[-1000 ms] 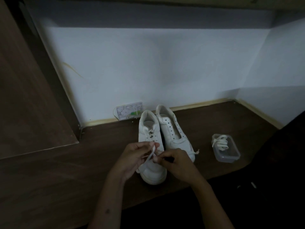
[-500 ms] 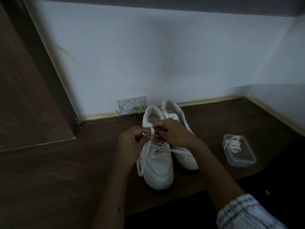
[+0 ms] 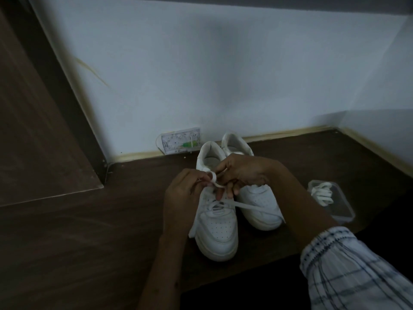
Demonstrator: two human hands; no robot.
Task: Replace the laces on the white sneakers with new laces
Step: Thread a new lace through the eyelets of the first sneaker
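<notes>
While my hands had been down near the toe of the left-hand sneaker (image 3: pixel 215 229) a second before, they had since climbed to its top eyelets, close to the collar, and by this moment they sat there almost unmoved from half a second earlier. My left hand (image 3: pixel 181 198) was curled, thumb and fingertips pinching a small loop of the white lace (image 3: pixel 213 177) just above the tongue. My right hand (image 3: pixel 243 173) reached across from over the other sneaker (image 3: pixel 257 204), its fingers bent around the same lace next to that loop; exactly which strand it gripped I could not tell in the dim light. One loose tail ran rightward across the second shoe's toe, and another hung down the near shoe's outer side toward the dark wooden floor (image 3: pixel 89 242).

I judged that the lacing on this shoe was done up to the top and that I was forming the bow, so the first shoe was nearly finished. Its partner, touching it on the right, showed bare eyelets earlier and was mostly covered by my wrist now. A second bundled lace (image 3: pixel 321 192) waited in the clear plastic box (image 3: pixel 342 214) well off to the right, presumably for that shoe, leaving roughly half the job ahead.
</notes>
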